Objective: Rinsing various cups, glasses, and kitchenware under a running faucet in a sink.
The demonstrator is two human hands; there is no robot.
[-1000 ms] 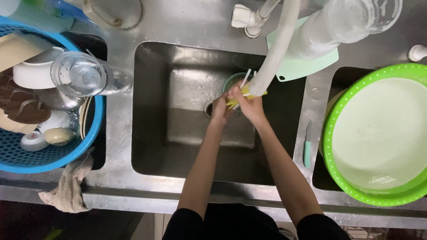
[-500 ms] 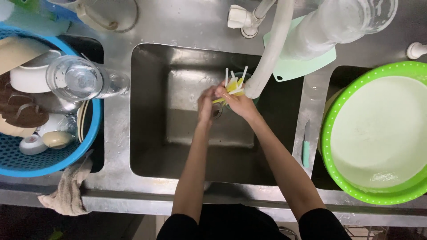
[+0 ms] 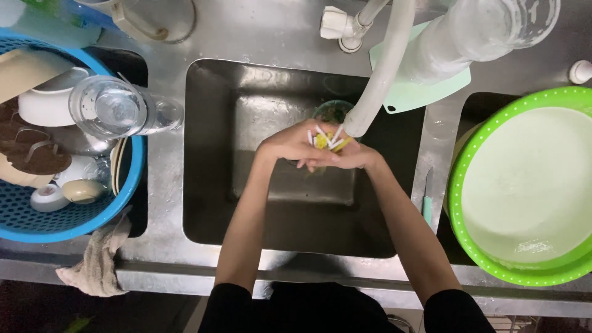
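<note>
Both my hands meet over the middle steel sink [image 3: 246, 203], just under the mouth of a white hose [image 3: 377, 80]. My left hand [image 3: 287, 145] and my right hand [image 3: 348, 157] are cupped together around a bundle of thin white and yellow sticks [image 3: 325, 139], whose ends poke up between my fingers. Behind my hands a small green cup [image 3: 330, 111] stands in the sink, partly hidden by the hose.
Left, a blue basket [image 3: 111, 209] holds bowls, dishes and an upturned clear glass [image 3: 114, 111]. Right, a green colander [image 3: 459, 209] holds a pale basin. A tap [image 3: 342, 24], a mint cutting board [image 3: 413, 92], a clear jar, a knife [image 3: 427, 206] and a rag [image 3: 98, 262] lie around.
My hands have closed more tightly together around the sticks and shifted slightly left under the hose; the sticks now show less between the fingers.
</note>
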